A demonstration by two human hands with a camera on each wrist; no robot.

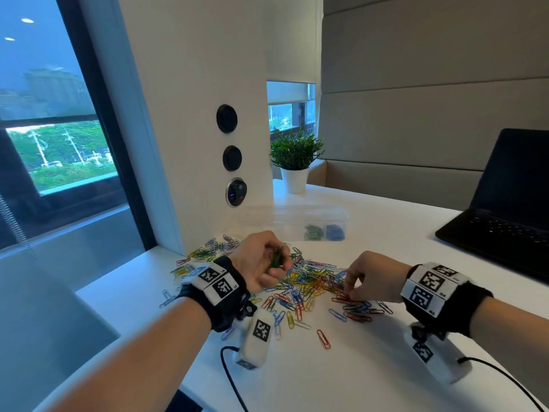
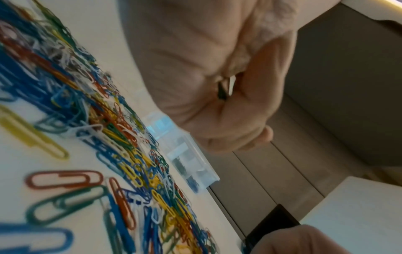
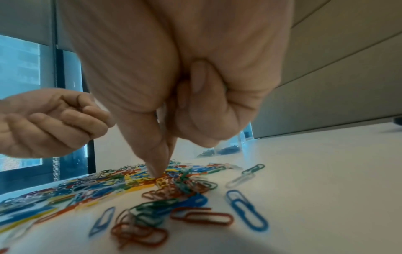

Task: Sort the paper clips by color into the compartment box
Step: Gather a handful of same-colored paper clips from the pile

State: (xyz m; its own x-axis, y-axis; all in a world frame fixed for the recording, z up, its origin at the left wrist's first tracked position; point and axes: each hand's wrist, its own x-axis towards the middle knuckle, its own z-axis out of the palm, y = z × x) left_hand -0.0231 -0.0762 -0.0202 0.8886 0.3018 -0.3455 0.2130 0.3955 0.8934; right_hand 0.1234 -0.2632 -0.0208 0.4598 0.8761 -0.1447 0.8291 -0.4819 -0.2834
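Note:
A heap of mixed-colour paper clips is spread over the white table. My left hand hovers above the heap's left side, its fingers curled round a bunch of green clips; a dark clip end peeks from the fist. My right hand is down on the heap's right side, thumb and forefinger pressed together onto red clips; whether a clip is pinched is hidden. The clear compartment box lies behind, holding green clips and blue clips.
An open black laptop sits at the right. A potted plant stands at the back beside a white pillar. Stray clips lie towards me. Cables run from the wrist cameras across the table's near part.

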